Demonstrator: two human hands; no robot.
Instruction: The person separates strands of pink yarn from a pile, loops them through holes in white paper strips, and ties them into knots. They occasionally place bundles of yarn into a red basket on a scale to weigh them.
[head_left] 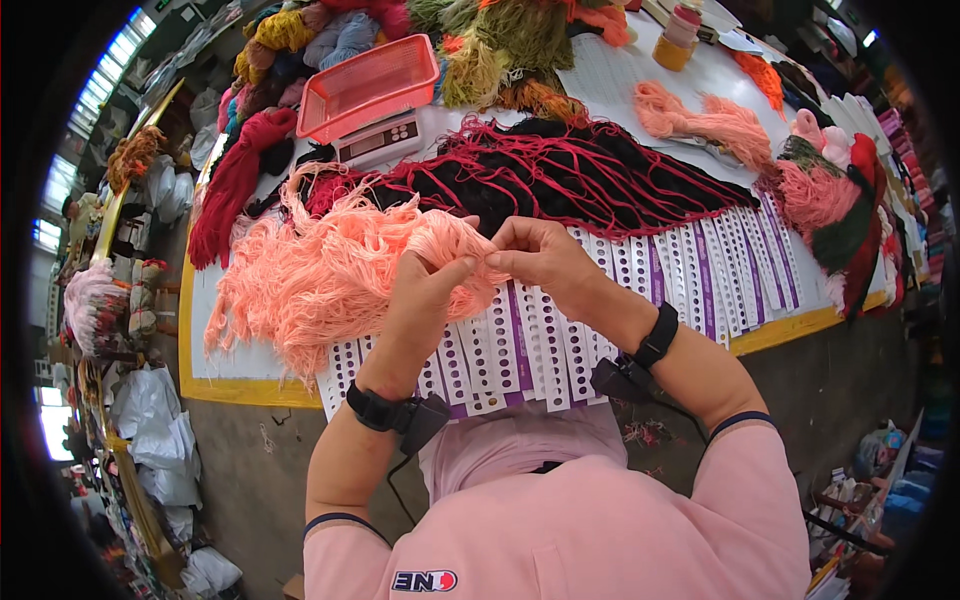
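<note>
A large, loose bundle of peach embroidery thread (310, 275) is spread over the left front of the table, its loose ends trailing toward the table's front edge. My left hand (430, 285) is closed round the right end of this bundle, thumb on top of the strands. Close beside it, my right hand (550, 262) pinches at the same end with thumb and forefinger. The fingertips of both hands nearly meet there; the exact strand between the right fingers is too fine to make out. Under the hands lie rows of white and purple punched thread cards (500, 335).
Behind my hands stretches a long heap of black and dark red thread (560, 170). A pink plastic basket (365, 90) rests by a digital scale (380, 140). Farther back are green thread (500, 60) and a bottle (677, 40). More peach skeins (700, 120) lie right.
</note>
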